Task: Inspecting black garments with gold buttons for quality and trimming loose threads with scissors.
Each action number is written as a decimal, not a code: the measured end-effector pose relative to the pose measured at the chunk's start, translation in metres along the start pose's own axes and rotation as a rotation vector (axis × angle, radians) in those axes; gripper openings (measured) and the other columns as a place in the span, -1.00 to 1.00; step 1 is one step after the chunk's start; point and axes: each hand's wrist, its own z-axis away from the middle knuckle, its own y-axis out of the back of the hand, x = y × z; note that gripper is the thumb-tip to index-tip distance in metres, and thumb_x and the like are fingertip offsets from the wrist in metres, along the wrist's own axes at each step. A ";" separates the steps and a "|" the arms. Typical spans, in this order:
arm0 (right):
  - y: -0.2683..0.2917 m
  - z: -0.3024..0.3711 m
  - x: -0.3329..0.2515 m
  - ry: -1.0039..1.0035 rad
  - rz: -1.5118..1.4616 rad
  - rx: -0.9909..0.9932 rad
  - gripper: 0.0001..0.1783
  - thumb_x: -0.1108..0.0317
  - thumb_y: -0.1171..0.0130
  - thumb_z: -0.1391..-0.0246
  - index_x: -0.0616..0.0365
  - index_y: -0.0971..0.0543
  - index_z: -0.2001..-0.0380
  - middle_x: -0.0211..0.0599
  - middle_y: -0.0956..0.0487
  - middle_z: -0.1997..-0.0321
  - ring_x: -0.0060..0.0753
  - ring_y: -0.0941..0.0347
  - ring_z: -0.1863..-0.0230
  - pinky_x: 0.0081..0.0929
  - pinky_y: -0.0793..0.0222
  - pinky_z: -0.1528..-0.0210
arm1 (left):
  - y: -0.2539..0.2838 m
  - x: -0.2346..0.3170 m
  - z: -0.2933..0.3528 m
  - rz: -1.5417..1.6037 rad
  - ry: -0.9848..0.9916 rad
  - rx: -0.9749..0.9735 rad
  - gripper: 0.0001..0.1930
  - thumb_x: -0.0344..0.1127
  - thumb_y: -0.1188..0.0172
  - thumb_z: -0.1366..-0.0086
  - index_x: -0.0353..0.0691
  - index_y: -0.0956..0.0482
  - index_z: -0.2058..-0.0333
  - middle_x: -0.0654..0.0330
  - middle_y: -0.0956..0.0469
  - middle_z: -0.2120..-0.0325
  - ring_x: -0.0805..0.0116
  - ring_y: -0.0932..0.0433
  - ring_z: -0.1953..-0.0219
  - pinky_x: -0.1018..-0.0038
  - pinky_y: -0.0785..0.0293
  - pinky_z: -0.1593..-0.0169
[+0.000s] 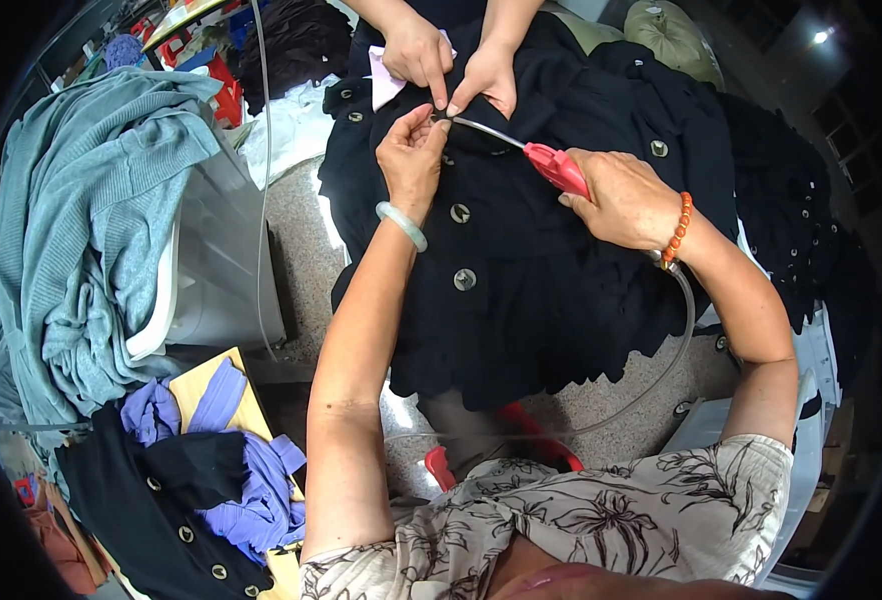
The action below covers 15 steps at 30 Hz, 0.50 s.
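A black knit garment [551,290] with large metallic-looking buttons lies spread before me. My right hand [629,197] is wrapped round a red air blow gun [558,168], whose thin metal nozzle [491,131] reaches left to a spot on the black cloth. At that spot my left hand [411,153] pinches something small and dark, seemingly a bit of the garment or a button; my fingers partly hide it. Two hands of another person come from the far side, a pointing left-of-picture hand [418,52] and a second hand [486,80], their fingertips meeting mine there.
A clear hose [651,385] loops from the blow gun across my front. Grey-green knitwear [101,200] hangs over a translucent bin [226,240] at left. Purple cloth [251,490] and another black buttoned garment [151,510] lie at lower left. More dark garments [786,190] are piled at right.
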 end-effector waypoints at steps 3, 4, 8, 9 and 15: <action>0.000 0.001 0.002 0.028 0.031 0.015 -0.77 0.35 -0.16 -0.08 0.35 -0.48 0.31 0.12 -0.57 0.40 0.18 -0.54 0.22 -0.05 -0.42 0.15 | -0.002 0.000 0.003 0.008 -0.011 0.013 -0.67 -0.53 -0.33 -0.14 -0.47 -0.56 0.09 0.30 -0.55 0.36 0.65 -0.47 0.39 0.74 -0.43 0.26; 0.000 0.002 0.001 0.038 0.036 0.023 -0.76 0.35 -0.15 -0.08 0.35 -0.49 0.31 0.12 -0.58 0.40 0.18 -0.54 0.21 -0.05 -0.43 0.15 | -0.003 0.000 0.004 -0.011 -0.009 0.018 -0.66 -0.52 -0.33 -0.15 -0.47 -0.56 0.08 0.30 -0.55 0.35 0.66 -0.46 0.39 0.75 -0.43 0.26; 0.002 -0.002 -0.004 0.007 0.027 -0.005 -0.75 0.33 -0.16 -0.09 0.37 -0.50 0.30 0.13 -0.59 0.36 0.17 -0.54 0.18 -0.06 -0.44 0.13 | -0.001 -0.001 0.004 -0.021 -0.015 0.028 -0.66 -0.52 -0.32 -0.16 -0.46 -0.55 0.06 0.30 -0.55 0.35 0.66 -0.46 0.38 0.75 -0.43 0.26; 0.002 -0.001 -0.005 0.006 0.040 -0.014 -0.74 0.32 -0.15 -0.10 0.37 -0.51 0.30 0.15 -0.59 0.33 0.15 -0.55 0.15 -0.07 -0.44 0.10 | -0.002 0.000 0.005 -0.019 -0.017 0.020 -0.66 -0.52 -0.32 -0.16 -0.46 -0.55 0.06 0.30 -0.55 0.35 0.66 -0.46 0.38 0.75 -0.43 0.26; 0.007 0.004 -0.008 -0.040 0.031 -0.038 -0.73 0.31 -0.14 -0.12 0.38 -0.52 0.28 0.13 -0.60 0.28 0.13 -0.55 0.11 -0.08 -0.44 0.08 | -0.002 -0.002 0.003 -0.074 -0.012 -0.001 -0.65 -0.52 -0.30 -0.19 -0.42 -0.55 0.02 0.27 -0.59 0.25 0.61 -0.51 0.27 0.71 -0.44 0.14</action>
